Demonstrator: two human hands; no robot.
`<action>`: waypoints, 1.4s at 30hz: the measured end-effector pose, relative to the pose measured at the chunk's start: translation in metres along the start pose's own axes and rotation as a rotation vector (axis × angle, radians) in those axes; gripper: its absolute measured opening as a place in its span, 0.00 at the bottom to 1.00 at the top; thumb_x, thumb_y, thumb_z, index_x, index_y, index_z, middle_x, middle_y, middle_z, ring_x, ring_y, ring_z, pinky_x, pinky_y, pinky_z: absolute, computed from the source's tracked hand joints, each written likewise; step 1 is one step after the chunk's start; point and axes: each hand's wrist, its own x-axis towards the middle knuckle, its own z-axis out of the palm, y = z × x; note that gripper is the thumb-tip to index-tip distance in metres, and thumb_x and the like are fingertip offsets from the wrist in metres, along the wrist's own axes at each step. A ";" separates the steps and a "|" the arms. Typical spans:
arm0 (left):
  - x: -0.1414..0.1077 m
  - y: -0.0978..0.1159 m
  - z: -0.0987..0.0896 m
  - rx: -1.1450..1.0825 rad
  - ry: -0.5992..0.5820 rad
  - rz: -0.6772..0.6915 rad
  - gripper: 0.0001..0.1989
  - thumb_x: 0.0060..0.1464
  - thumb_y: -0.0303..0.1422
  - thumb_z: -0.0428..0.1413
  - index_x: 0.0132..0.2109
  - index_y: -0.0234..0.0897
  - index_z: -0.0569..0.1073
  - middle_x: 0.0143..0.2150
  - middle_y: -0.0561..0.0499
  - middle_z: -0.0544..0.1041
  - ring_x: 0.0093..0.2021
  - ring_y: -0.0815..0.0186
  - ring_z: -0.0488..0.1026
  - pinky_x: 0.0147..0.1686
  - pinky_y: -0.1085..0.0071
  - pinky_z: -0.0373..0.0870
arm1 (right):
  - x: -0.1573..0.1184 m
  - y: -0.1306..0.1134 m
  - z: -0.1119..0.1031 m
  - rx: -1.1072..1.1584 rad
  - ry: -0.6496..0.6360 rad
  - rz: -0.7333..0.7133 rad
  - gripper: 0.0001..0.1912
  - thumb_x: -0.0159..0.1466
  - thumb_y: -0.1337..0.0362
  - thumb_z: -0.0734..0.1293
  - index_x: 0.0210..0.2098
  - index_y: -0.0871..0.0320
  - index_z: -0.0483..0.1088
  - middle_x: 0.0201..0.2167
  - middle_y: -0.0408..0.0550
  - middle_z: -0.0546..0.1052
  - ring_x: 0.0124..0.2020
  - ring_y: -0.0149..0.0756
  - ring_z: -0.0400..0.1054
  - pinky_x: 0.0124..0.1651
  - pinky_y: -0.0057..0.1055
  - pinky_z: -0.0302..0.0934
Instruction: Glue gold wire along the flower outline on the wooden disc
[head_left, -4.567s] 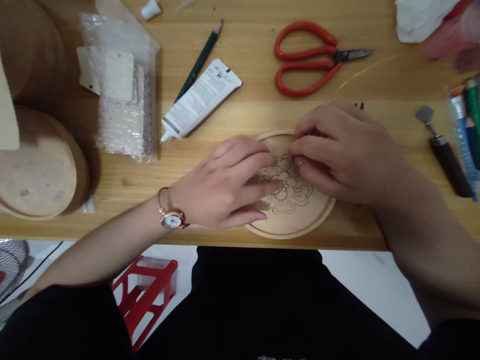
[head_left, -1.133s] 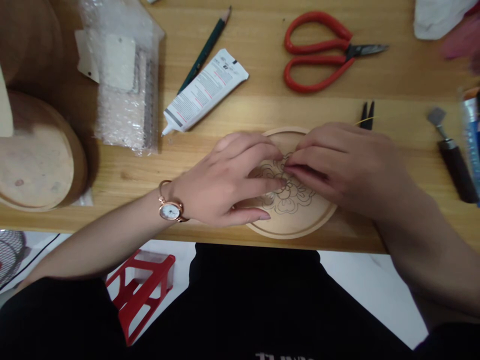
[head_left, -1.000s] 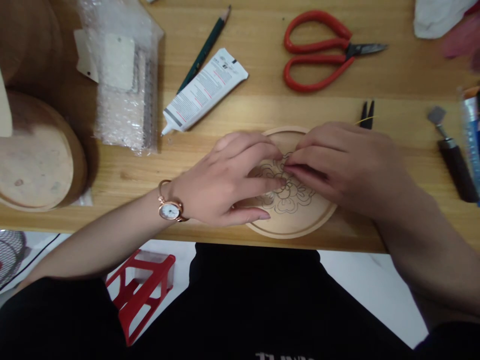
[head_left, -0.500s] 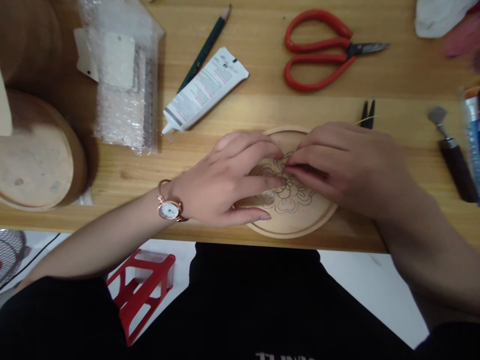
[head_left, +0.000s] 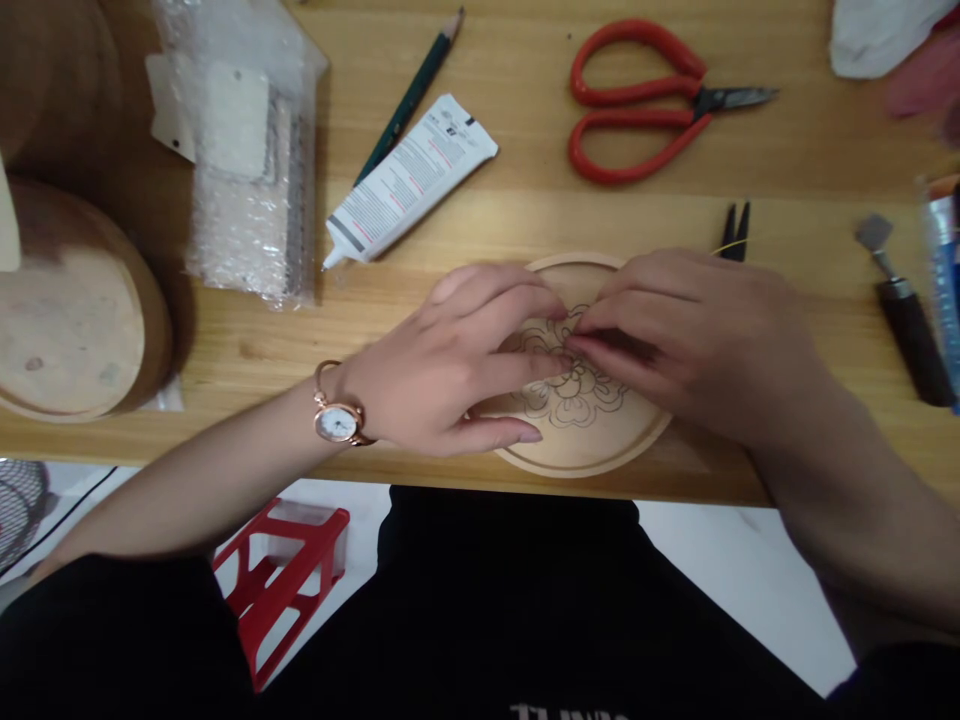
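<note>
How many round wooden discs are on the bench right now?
3. A disc with a drawn flower lies under the left hand and right hand; a thick disc sits at far left; a third disc, cut off by the frame, lies behind it. More may be out of view.

You wear a black top (head_left: 517,610), its dark fabric filling the bottom middle of the frame, with white lettering (head_left: 568,714) cut off by the lower edge, so little of it shows that it can't be read. Black sleeves (head_left: 112,630) reach into the lower left and lower right corners, and your forearms are bare beyond them. At the left of the frame, your left wrist carries a rose-gold wristwatch (head_left: 338,423) with a slim, bangle-like band and an oval white dial in a thin metal bezel. Your left hand (head_left: 450,360) and right hand (head_left: 690,345) have slender fingers, and the fingernails (head_left: 529,434) at lower centre look smooth and rounded.
</note>
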 end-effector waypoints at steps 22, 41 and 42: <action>0.003 -0.002 -0.004 -0.144 0.019 -0.074 0.22 0.60 0.50 0.52 0.55 0.43 0.71 0.57 0.40 0.71 0.59 0.51 0.66 0.59 0.51 0.63 | 0.002 -0.004 -0.001 0.109 -0.037 0.140 0.07 0.65 0.62 0.66 0.32 0.55 0.74 0.32 0.46 0.77 0.34 0.38 0.70 0.32 0.35 0.60; 0.002 0.000 -0.001 -0.072 0.019 -0.051 0.22 0.60 0.50 0.52 0.53 0.39 0.72 0.57 0.38 0.70 0.61 0.47 0.64 0.60 0.49 0.60 | 0.001 -0.001 0.000 0.136 -0.032 0.133 0.09 0.66 0.61 0.65 0.32 0.56 0.73 0.30 0.46 0.75 0.33 0.37 0.68 0.32 0.34 0.58; 0.002 0.000 0.000 -0.072 0.022 -0.047 0.23 0.60 0.50 0.52 0.53 0.38 0.72 0.57 0.38 0.70 0.61 0.47 0.65 0.60 0.49 0.60 | 0.001 -0.002 0.000 0.134 -0.033 0.142 0.09 0.66 0.61 0.65 0.32 0.56 0.73 0.31 0.46 0.75 0.33 0.37 0.68 0.33 0.34 0.58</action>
